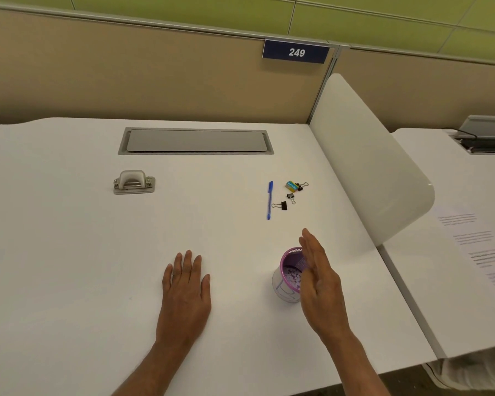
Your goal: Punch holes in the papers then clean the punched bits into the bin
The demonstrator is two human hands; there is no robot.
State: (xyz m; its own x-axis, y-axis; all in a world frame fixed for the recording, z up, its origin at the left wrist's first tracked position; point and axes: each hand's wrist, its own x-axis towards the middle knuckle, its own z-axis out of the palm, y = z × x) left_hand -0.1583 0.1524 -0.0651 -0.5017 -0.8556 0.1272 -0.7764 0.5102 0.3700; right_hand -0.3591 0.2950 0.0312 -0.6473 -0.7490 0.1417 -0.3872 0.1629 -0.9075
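A small purple mesh bin (287,274) stands on the white desk (69,252) at the front right, with white punched paper bits inside it. My right hand (320,284) is held edge-on over the bin's right rim, fingers straight and together, holding nothing. My left hand (186,284) lies flat on the desk, palm down and fingers slightly spread, well to the left of the bin. A grey metal hole punch (134,182) sits further back on the left. Printed papers (480,247) lie on the neighbouring desk at the right.
A blue pen (269,200), three black binder clips (289,197) and a small colourful box (291,185) lie behind the bin. A grey cable hatch (196,140) is set into the desk's back. A white curved divider (369,161) rises on the right.
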